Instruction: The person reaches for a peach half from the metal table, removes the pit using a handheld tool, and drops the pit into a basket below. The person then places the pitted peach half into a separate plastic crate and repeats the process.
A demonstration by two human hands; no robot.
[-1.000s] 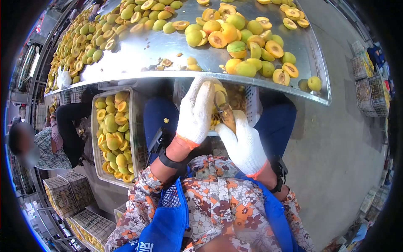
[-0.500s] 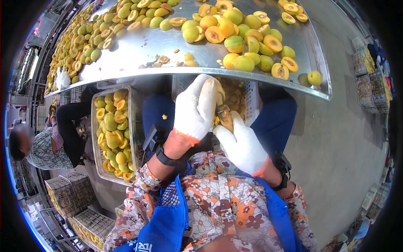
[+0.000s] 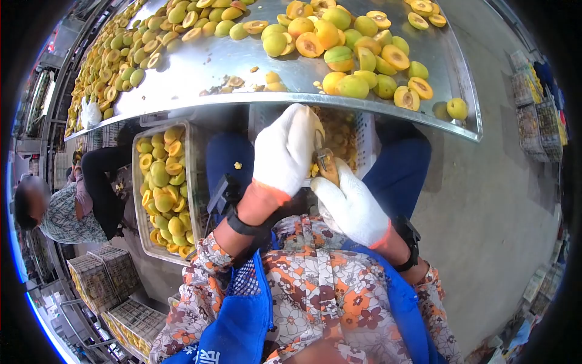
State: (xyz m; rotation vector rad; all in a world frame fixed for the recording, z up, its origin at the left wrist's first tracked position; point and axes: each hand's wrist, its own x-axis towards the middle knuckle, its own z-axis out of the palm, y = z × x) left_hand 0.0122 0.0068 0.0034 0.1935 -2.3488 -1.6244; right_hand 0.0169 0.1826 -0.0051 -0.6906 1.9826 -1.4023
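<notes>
My right hand, in a white knitted glove, is closed round the brown handle of a pitting knife. Its curved metal end points up toward my left fingertips. My left hand, gloved the same way, has its fingers curled round a yellow peach half, which the glove almost wholly hides. Both hands are just below the metal table's front edge, above a white crate of yellow-brown scraps between my knees.
Peach halves lie heaped on the metal table, with a larger pile at its left. A crate of halves stands left of my leg. Farther left sits another person near stacked crates. Concrete floor stretches to the right.
My left hand has turned slightly, so the yellow flesh seen at its fingertips is now mostly hidden. The knife's metal end shows more clearly, tilted up at those fingers.
</notes>
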